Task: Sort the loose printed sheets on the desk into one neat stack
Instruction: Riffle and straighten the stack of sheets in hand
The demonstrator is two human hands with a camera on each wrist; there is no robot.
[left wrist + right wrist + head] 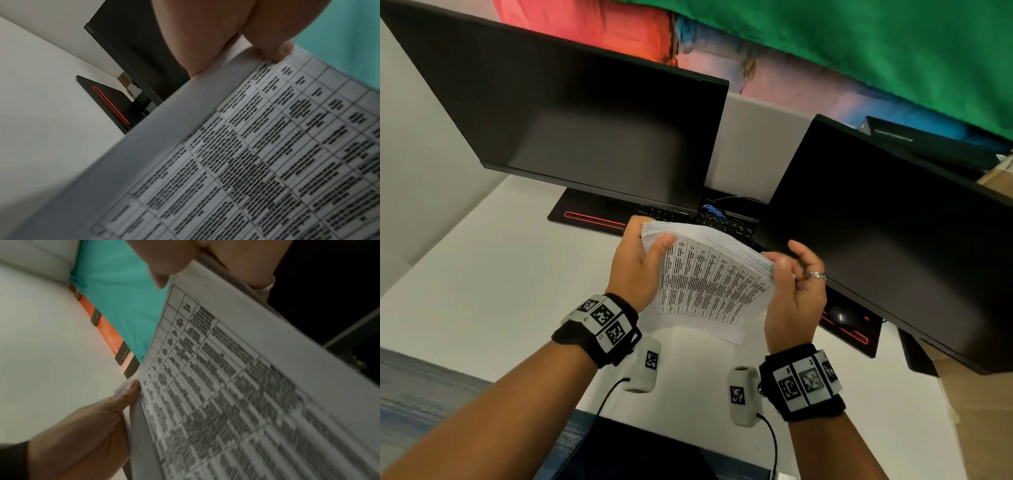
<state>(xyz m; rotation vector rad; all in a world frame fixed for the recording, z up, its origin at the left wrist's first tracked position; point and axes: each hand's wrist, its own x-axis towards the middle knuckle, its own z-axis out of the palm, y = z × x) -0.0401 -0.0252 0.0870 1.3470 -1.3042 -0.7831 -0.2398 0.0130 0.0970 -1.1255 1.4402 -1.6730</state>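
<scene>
A thick stack of printed sheets stands on its lower edge just above the white desk, its top page a table of text facing me. My left hand grips the stack's upper left corner, thumb on the front page and fingers behind. My right hand holds the right edge, with the thumb at the front and loosely curled fingers behind. The left wrist view shows the printed page close up under the left hand. In the right wrist view the page runs between the right thumb and ringed finger.
Two dark monitors stand behind the stack on black bases with red stripes. A keyboard lies between them. A mouse sits under the right monitor. Bare desk lies to the left and in front.
</scene>
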